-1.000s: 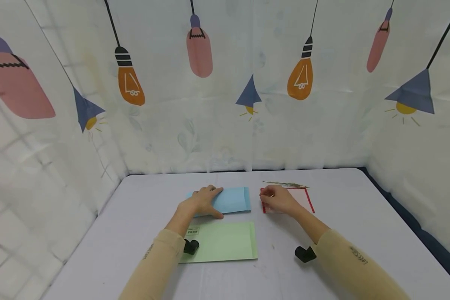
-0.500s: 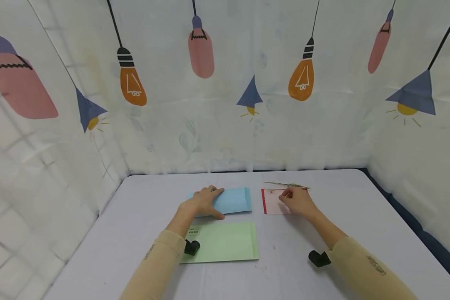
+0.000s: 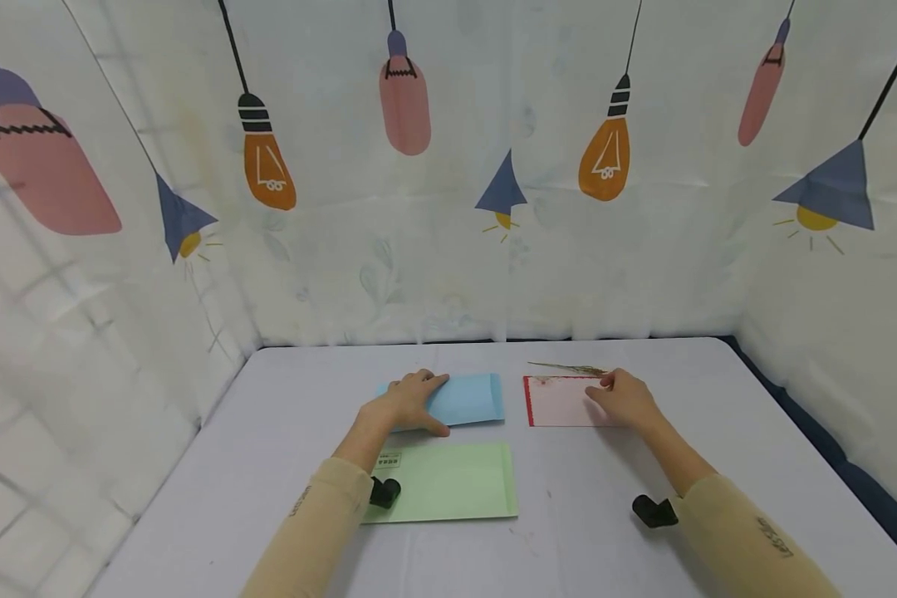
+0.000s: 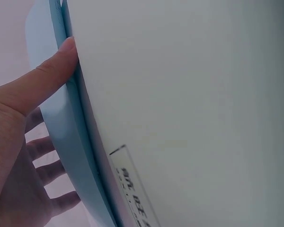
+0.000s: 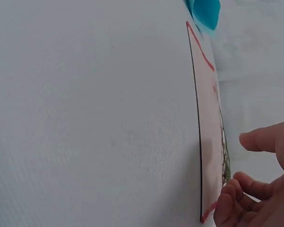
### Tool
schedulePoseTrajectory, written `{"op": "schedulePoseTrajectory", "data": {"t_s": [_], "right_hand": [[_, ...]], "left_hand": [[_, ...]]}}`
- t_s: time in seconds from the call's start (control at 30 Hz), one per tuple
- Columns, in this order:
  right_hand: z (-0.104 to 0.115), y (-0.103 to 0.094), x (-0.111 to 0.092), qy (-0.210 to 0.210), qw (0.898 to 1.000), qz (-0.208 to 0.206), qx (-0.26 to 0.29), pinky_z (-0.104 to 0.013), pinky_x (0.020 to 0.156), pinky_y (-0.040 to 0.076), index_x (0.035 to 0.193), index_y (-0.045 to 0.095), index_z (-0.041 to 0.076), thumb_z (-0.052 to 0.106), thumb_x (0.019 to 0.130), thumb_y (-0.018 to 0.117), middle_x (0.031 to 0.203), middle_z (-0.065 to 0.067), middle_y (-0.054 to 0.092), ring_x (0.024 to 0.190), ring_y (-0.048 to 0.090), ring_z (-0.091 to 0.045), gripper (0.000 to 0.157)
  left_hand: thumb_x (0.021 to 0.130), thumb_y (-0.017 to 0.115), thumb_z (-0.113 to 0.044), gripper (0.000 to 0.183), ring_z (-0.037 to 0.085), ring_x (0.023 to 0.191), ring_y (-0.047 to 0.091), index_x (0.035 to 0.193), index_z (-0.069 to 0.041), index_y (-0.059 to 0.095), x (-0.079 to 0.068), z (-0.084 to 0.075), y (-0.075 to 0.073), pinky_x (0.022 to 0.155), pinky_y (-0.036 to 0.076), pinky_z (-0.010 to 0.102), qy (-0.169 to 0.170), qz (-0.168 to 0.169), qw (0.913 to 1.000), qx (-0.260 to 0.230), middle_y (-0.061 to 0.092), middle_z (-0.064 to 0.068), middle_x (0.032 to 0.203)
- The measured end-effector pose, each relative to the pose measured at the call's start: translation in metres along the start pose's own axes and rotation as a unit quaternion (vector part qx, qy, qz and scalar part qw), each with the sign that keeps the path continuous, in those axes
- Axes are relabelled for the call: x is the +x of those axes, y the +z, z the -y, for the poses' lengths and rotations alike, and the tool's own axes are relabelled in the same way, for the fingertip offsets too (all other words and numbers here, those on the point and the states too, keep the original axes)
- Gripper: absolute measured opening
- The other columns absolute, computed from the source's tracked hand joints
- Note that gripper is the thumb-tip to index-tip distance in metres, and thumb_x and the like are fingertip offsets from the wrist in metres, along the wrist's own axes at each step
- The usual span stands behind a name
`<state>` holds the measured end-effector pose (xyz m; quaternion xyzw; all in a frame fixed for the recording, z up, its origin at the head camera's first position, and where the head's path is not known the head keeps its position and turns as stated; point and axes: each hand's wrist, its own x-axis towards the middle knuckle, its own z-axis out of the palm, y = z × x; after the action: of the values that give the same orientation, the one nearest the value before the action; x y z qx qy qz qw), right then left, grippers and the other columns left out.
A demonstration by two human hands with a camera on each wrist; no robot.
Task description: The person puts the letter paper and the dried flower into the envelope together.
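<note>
A light-blue envelope (image 3: 469,397) lies on the table, and my left hand (image 3: 407,401) spans its left part. In the left wrist view my thumb presses the envelope's near edge, with the other fingers on the far side; it holds the envelope between them. My right hand (image 3: 626,397) hovers over the right end of a pale pink card (image 3: 556,405) with red edges. Its thumb stands apart from loosely bent fingers, as the right wrist view shows, and nothing is between them. A thin dried grass stem (image 3: 564,367) lies just behind the card, its head close to my fingers.
A larger light-green envelope (image 3: 448,483) with a small printed box at its upper left lies in front of the blue one, partly under my left forearm. The white table (image 3: 568,523) ends at a patterned cloth wall at the back. Dark fabric (image 3: 807,432) edges the right side.
My right hand has moved rightward along the card, from its left edge to its right end, uncovering the card's left and middle. The left hand has stayed on the blue envelope.
</note>
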<state>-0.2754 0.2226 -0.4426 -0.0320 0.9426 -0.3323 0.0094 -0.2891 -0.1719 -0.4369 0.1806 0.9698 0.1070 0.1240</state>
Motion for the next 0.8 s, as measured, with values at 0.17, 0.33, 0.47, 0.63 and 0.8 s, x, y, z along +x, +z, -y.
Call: {"op": "schedulePoseTrajectory", "data": {"t_s": [0.17,0.33,0.47,0.63,0.8], "right_hand": [[-0.010,-0.006,0.002,0.017,1.000,0.004,-0.023,-0.058,0.094,0.048,0.124,0.050,-0.022,0.031,0.097,0.064,0.118,-0.039,0.058,0.111,0.057,-0.051,0.061],[-0.016,-0.011,0.005,0.021,0.999,0.008,-0.048,-0.060,0.096,0.047,0.125,0.046,-0.028,0.032,0.096,0.067,0.120,-0.044,0.055,0.112,0.056,-0.054,0.070],[-0.020,-0.011,0.008,0.019,0.998,0.016,-0.055,-0.058,0.093,0.050,0.123,0.049,-0.028,0.031,0.094,0.070,0.118,-0.042,0.057,0.106,0.058,-0.049,0.069],[-0.024,-0.007,0.010,0.028,0.998,0.020,-0.046,-0.051,0.083,0.054,0.125,0.051,-0.023,0.028,0.091,0.074,0.114,-0.035,0.061,0.096,0.059,-0.040,0.066],[-0.024,-0.005,0.010,0.022,0.999,0.024,-0.041,-0.052,0.082,0.054,0.126,0.050,-0.023,0.024,0.089,0.077,0.113,-0.034,0.061,0.097,0.060,-0.040,0.065]], "left_hand": [[0.081,0.084,-0.053,0.102,0.038,0.143,0.036,0.162,-0.018,0.034,0.001,0.000,0.002,0.111,0.032,0.063,-0.006,-0.001,1.0000,-0.004,0.037,0.012,0.157],[0.080,0.085,-0.054,0.102,0.038,0.143,0.036,0.162,-0.019,0.035,-0.001,-0.002,-0.001,0.110,0.033,0.063,-0.009,0.003,0.9999,-0.005,0.037,0.012,0.157],[0.079,0.086,-0.054,0.102,0.039,0.141,0.038,0.161,-0.019,0.037,-0.004,-0.005,-0.004,0.109,0.035,0.064,-0.008,-0.002,0.9999,-0.007,0.038,0.012,0.156],[0.079,0.086,-0.054,0.101,0.037,0.141,0.039,0.160,-0.017,0.038,-0.005,-0.006,-0.005,0.110,0.034,0.061,0.000,-0.006,1.0000,-0.002,0.040,0.013,0.154],[0.080,0.086,-0.053,0.101,0.037,0.141,0.039,0.161,-0.017,0.037,-0.006,-0.007,-0.005,0.112,0.033,0.061,0.002,-0.006,1.0000,-0.001,0.040,0.013,0.155]]}}
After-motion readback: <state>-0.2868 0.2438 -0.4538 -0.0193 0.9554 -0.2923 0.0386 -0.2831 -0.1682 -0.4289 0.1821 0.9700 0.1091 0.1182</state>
